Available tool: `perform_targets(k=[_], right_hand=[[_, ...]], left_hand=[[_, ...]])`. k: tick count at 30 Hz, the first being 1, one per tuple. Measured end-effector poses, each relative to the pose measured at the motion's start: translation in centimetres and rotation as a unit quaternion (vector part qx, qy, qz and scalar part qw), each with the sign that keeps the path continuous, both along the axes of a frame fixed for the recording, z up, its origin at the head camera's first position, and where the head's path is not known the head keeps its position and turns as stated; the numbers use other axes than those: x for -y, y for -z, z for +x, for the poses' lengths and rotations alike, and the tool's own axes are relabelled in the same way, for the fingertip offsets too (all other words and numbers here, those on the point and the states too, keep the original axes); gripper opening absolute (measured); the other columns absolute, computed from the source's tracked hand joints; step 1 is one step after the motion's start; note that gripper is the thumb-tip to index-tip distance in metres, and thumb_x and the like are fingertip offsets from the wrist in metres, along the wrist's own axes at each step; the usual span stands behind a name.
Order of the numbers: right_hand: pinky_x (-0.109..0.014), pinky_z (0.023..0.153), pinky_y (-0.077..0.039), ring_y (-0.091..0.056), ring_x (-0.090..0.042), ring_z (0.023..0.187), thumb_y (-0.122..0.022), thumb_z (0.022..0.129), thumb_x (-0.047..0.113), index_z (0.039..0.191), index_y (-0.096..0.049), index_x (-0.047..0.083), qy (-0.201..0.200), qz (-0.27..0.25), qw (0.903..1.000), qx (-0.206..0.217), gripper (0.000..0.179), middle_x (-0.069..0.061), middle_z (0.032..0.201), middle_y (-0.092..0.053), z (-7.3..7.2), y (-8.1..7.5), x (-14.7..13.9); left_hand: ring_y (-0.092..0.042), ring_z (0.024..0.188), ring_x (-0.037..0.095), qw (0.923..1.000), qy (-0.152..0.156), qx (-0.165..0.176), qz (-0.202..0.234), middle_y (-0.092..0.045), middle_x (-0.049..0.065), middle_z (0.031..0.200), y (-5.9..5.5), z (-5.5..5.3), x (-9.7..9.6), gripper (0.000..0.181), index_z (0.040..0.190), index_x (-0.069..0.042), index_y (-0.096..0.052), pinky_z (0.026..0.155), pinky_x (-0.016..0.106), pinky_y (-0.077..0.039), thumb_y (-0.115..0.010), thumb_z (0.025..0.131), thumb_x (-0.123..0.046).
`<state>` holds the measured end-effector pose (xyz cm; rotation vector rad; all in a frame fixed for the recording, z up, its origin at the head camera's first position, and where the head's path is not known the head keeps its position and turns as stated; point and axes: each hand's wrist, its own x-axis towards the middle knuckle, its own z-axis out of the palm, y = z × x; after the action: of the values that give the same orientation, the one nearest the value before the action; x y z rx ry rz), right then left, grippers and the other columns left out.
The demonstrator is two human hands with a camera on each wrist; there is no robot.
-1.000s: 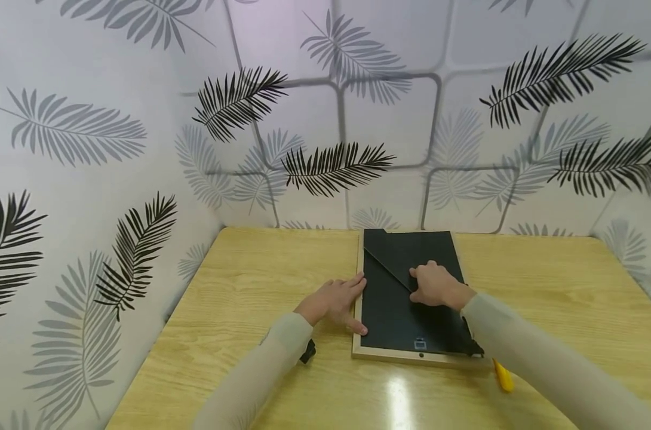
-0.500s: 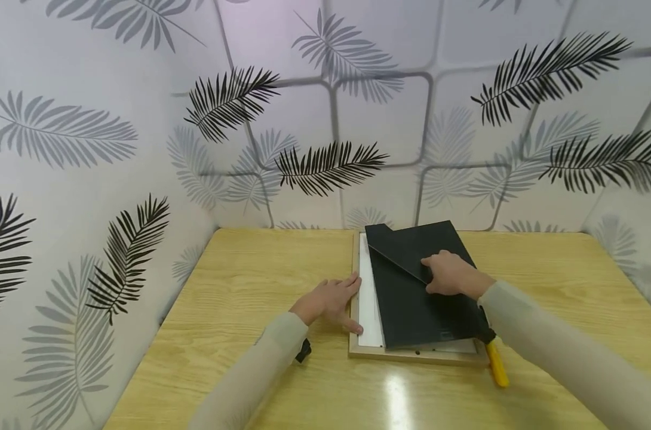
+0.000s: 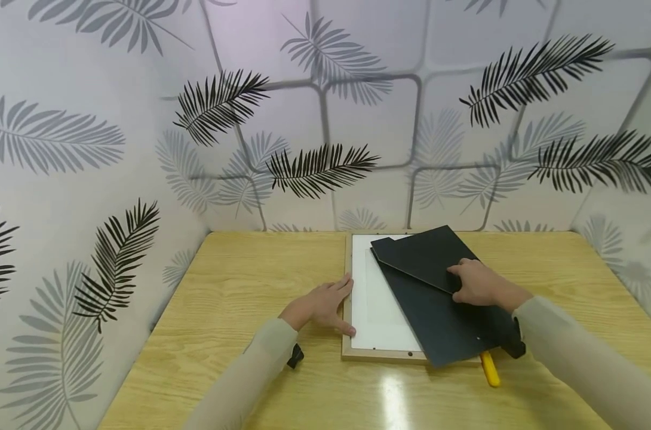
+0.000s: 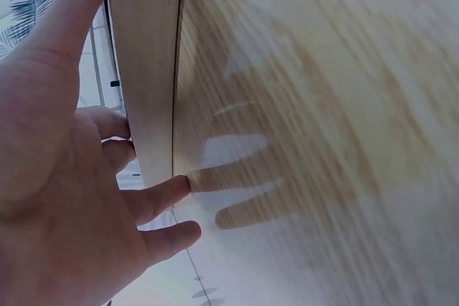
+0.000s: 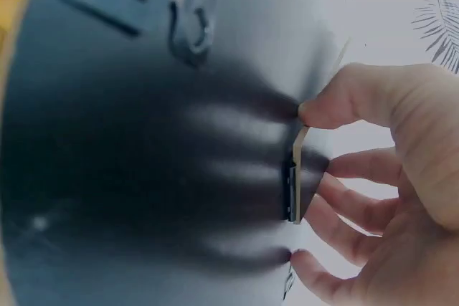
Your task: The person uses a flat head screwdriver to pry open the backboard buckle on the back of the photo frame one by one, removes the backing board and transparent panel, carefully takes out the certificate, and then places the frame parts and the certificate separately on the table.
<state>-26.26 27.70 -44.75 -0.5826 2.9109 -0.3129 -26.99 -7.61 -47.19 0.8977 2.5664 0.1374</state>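
Observation:
A picture frame (image 3: 379,355) with a light wooden rim lies back side up on the table. Its black backing board (image 3: 433,328) is turned askew over the right part, its near corner overlapping the front rim. My right hand (image 3: 481,283) pinches the folding stand (image 5: 297,177) on that board between thumb and fingers. Inside the frame, a white sheet (image 3: 360,298) with a paler rectangle shows on the left. My left hand (image 3: 320,307) rests with spread fingers on the left rim; the left wrist view has its fingers along the wooden side (image 4: 147,55).
A tool with a yellow handle (image 3: 490,370) lies at the frame's near right corner, its other end hidden under the board. Behind the wooden table (image 3: 250,263) rises a wall (image 3: 368,119) with a leaf pattern.
My right hand has lifted the backing board out of the frame, shifted it right and turned it, uncovering the white sheet. The left hand has stayed on the left rim.

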Motion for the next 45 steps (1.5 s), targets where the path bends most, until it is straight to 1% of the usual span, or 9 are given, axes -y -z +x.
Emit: perform_targets(k=[5,12,17,20,26,29,35,41,45], right_hand=[[-0.064,0.077,-0.039,-0.042,-0.053,0.106,-0.075,0.077,0.032,0.129,-0.053,-0.003,0.049,-0.036,0.9982,0.004,0.067,-0.034,0.123,-0.042,0.1,0.2,-1.3],[-0.061,0.087,-0.039,-0.041,-0.057,0.111,-0.061,0.09,0.036,0.13,-0.033,-0.024,0.108,-0.094,0.9862,0.083,0.077,-0.046,0.125,-0.038,1.8,0.0,-5.0],[-0.055,0.084,-0.045,-0.04,-0.056,0.115,-0.054,0.094,0.04,0.132,-0.026,-0.026,0.147,-0.166,0.9547,0.198,0.081,-0.046,0.132,-0.03,4.1,0.8,-8.3],[-0.048,0.083,-0.049,-0.052,-0.044,0.109,-0.053,0.096,0.035,0.133,-0.029,-0.024,0.189,-0.305,0.8902,0.281,0.073,-0.042,0.128,-0.039,5.6,1.7,-9.8],[-0.036,0.087,-0.049,-0.059,-0.018,0.092,-0.052,0.098,0.013,0.102,-0.059,0.003,0.243,-0.596,0.6529,0.399,0.013,-0.008,0.103,-0.057,7.8,4.2,-10.3],[-0.034,0.089,-0.048,-0.061,-0.016,0.094,-0.051,0.098,0.009,0.097,-0.061,0.01,0.224,-0.652,0.5949,0.413,0.011,-0.004,0.101,-0.061,8.2,4.9,-9.4],[-0.033,0.085,-0.05,-0.064,-0.013,0.094,-0.047,0.099,0.002,0.096,-0.063,0.016,0.208,-0.715,0.5623,0.36,0.022,0.001,0.101,-0.067,8.3,5.4,-9.0],[-0.03,0.077,-0.053,-0.066,-0.013,0.092,-0.045,0.099,-0.001,0.11,-0.051,0.013,0.181,-0.759,0.5763,0.242,0.019,0.003,0.101,-0.069,8.1,5.5,-10.1],[-0.027,0.074,-0.053,-0.067,-0.011,0.089,-0.048,0.096,-0.004,0.137,-0.025,0.014,0.198,-0.781,0.5632,0.184,0.051,0.005,0.099,-0.069,7.9,5.3,-10.2]], left_hand=[[-0.017,0.14,0.034,0.9998,0.004,0.007,0.018,0.005,0.004,0.158,0.1,0.0,0.1,0.116,0.153,-0.01,-0.004,0.111,0.044,-0.02,-0.066,0.073,-0.067],[-0.018,0.14,0.035,0.9996,-0.003,0.01,0.025,0.004,0.004,0.158,0.2,0.2,0.3,0.115,0.153,-0.01,-0.005,0.111,0.045,-0.02,-0.067,0.073,-0.065],[-0.019,0.14,0.035,0.9995,-0.006,0.009,0.03,0.002,0.006,0.158,0.3,0.3,0.6,0.115,0.153,-0.008,-0.006,0.11,0.046,-0.021,-0.067,0.074,-0.065],[-0.019,0.139,0.036,0.9994,-0.009,0.01,0.033,0.002,0.006,0.158,0.3,0.3,0.8,0.114,0.153,-0.008,-0.006,0.11,0.046,-0.022,-0.067,0.074,-0.064],[-0.017,0.139,0.038,0.9985,-0.018,0.02,0.048,0.003,0.006,0.158,0.0,0.5,1.2,0.114,0.153,-0.007,-0.006,0.109,0.048,-0.023,-0.069,0.075,-0.061],[-0.017,0.139,0.038,0.9983,-0.02,0.017,0.052,0.002,0.006,0.158,0.0,0.4,1.3,0.114,0.153,-0.007,-0.006,0.109,0.048,-0.023,-0.069,0.075,-0.061],[-0.015,0.14,0.038,0.9975,-0.022,0.027,0.061,0.003,0.006,0.158,0.3,0.4,1.3,0.114,0.153,-0.007,-0.006,0.109,0.048,-0.023,-0.07,0.075,-0.06],[-0.015,0.14,0.038,0.9972,-0.022,0.032,0.064,0.003,0.006,0.158,0.1,0.4,1.0,0.113,0.153,-0.008,-0.005,0.109,0.049,-0.023,-0.07,0.075,-0.059],[-0.014,0.14,0.038,0.9972,-0.02,0.035,0.063,0.003,0.006,0.158,0.0,0.4,0.8,0.113,0.153,-0.008,-0.005,0.109,0.05,-0.022,-0.07,0.076,-0.059]])
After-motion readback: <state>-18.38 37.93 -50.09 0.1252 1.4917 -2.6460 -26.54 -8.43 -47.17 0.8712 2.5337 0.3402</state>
